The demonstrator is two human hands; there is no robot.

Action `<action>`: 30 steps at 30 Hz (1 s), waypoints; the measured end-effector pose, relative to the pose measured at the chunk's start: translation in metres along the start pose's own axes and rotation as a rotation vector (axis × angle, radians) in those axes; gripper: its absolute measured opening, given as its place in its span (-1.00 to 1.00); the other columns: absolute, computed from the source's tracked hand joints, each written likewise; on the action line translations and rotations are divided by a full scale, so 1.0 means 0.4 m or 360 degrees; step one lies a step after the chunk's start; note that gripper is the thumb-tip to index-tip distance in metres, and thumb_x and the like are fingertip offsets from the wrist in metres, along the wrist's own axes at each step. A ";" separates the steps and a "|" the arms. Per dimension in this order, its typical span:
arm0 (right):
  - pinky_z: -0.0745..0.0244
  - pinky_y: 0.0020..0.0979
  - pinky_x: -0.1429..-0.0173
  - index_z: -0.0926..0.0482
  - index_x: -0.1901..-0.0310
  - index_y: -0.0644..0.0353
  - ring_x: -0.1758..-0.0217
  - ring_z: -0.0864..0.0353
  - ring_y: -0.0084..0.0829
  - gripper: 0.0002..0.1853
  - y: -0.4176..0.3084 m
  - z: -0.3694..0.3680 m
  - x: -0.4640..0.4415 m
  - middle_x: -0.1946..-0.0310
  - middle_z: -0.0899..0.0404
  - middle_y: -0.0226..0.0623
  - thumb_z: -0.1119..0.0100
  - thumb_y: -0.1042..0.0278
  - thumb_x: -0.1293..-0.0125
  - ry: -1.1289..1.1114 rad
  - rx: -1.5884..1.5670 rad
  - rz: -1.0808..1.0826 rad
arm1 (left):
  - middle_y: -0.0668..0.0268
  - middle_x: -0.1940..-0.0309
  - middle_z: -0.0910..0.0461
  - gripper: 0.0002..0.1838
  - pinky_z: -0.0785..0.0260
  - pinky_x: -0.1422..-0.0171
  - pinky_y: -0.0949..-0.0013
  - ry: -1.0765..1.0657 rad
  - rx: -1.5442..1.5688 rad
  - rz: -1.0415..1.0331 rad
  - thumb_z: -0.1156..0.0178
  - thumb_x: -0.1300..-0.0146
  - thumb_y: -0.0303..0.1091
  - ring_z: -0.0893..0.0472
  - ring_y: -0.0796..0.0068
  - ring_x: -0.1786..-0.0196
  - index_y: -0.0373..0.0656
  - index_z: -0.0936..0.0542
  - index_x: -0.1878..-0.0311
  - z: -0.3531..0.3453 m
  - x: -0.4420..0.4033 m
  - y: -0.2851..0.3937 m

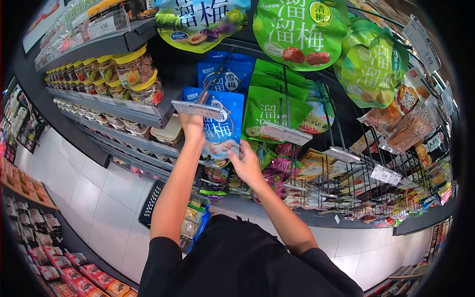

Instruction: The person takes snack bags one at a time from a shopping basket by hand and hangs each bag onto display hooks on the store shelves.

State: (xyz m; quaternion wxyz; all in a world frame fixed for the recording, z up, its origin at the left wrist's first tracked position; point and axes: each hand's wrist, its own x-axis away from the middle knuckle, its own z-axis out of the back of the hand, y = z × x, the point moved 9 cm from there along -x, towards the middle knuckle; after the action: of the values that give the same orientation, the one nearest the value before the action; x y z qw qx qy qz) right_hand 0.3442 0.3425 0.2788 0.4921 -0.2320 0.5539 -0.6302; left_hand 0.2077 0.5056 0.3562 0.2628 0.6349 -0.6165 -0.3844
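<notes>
Jars (136,69) with yellow lids line a shelf at left. Next, the left hand (193,128) is at the blue pouch's (233,111) left side, fingers hidden by a price tag (188,107), so I cannot tell its grip. The pouch stands upright before similar ones, glossy, with large white characters and a paler printed picture below. The right hand (247,163) holds its lower right edge, thumb in front; green pouches (256,101) hang further right.

Front blue pkt (222,131): smooth plast.
</notes>
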 end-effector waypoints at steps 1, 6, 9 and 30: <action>-0.51 -0.20 -0.17 -0.39 -0.27 0.39 -0.10 -0.66 -0.06 -0.42 0.002 0.001 0.007 -0.07 -0.60 0.12 -0.26 0.22 -0.32 0.0030 -0.0024 0.0040 | 0.26 0.06 -0.57 -0.57 -0.47 -0.04 0.41 0.0097 -0.0065 0.0025 -0.35 -0.25 -0.49 -0.58 0.51 0.09 -0.35 -0.44 -0.13 0.005 -0.010 -0.009; -0.51 -0.19 -0.23 -0.35 -0.29 0.43 -0.16 -0.62 -0.07 -0.41 -0.001 0.015 0.038 -0.18 -0.51 0.17 -0.25 0.31 -0.30 0.0110 0.0236 0.0151 | 0.35 0.22 -0.51 -0.59 -0.41 0.03 0.45 0.0227 -0.0029 -0.0050 -0.43 -0.21 -0.38 -0.51 0.55 0.18 -0.32 -0.51 -0.04 0.026 -0.086 -0.101; -0.52 -0.22 -0.23 -0.37 -0.27 0.42 -0.15 -0.63 -0.09 -0.44 -0.024 -0.003 0.076 -0.17 -0.52 0.14 -0.24 0.36 -0.30 0.0046 0.0059 0.0109 | 0.31 0.14 -0.50 -0.48 -0.37 0.02 0.44 0.0096 -0.0331 -0.0139 -0.47 -0.17 -0.29 -0.50 0.54 0.13 -0.32 -0.48 -0.10 -0.005 -0.114 -0.081; -0.54 -0.15 -0.17 -0.59 -0.03 0.30 -0.05 -0.65 -0.02 -0.70 0.208 -0.234 0.549 0.04 -0.66 0.04 -0.17 0.31 -0.36 -0.1406 0.0226 -0.0135 | 0.04 0.32 -0.73 -0.37 -0.55 0.08 0.23 0.0416 -0.1574 0.1674 0.18 -0.47 0.10 -0.75 0.24 0.29 -0.31 -0.65 0.25 0.958 1.029 -0.460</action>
State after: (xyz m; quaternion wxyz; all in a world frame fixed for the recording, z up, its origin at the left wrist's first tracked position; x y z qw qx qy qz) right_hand 0.2065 0.2021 0.1201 0.6699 -0.4670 0.2360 -0.5267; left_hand -0.0195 0.1727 -0.0768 0.7397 0.1030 -0.5579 -0.3619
